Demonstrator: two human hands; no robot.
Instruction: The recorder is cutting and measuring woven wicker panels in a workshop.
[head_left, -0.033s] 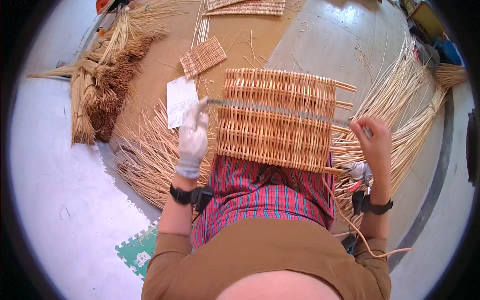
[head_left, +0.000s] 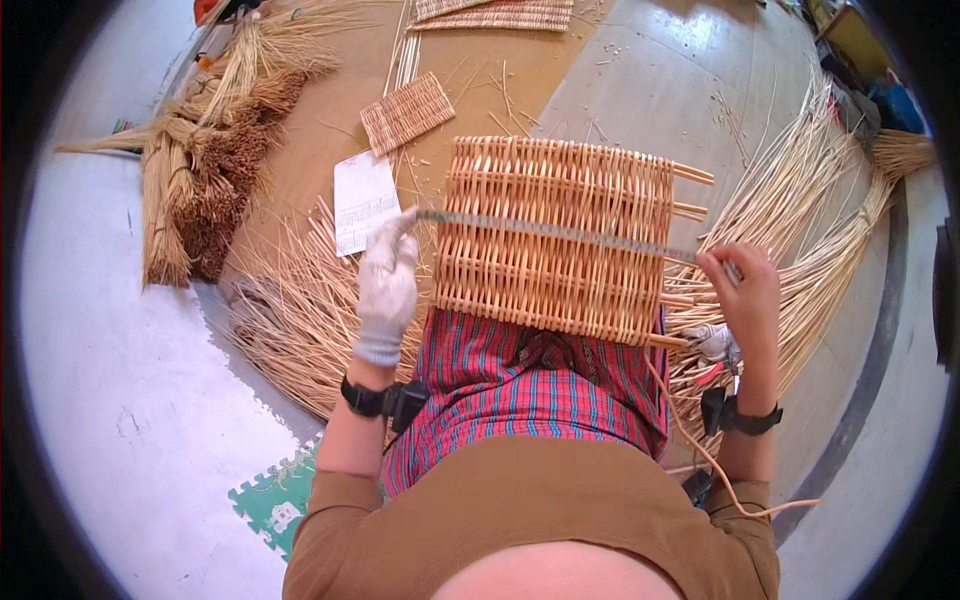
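A woven wicker panel (head_left: 555, 285) lies across my lap, with bare stake ends (head_left: 690, 175) sticking out of its right side. Stretched over it from side to side is a thin, pale measuring tape (head_left: 560, 228). My left hand (head_left: 388, 280), in a white knit glove, pinches the tape's left end just past the panel's left edge. The bare fingers of my right hand (head_left: 745, 285) grip the other end, beyond the right edge; part of the tape there is hidden in the hand.
Loose wicker rods (head_left: 300, 310) spread at the left, and a longer pile (head_left: 800, 210) lies at the right. A printed paper sheet (head_left: 362, 205) and a small woven piece (head_left: 407, 113) rest ahead. Tied straw bundles (head_left: 205, 180) stand far left. A white glove (head_left: 710, 340) lies by my right wrist.
Both hands have shifted the measuring tape slightly nearer to me across the panel. The panel has stayed almost still.
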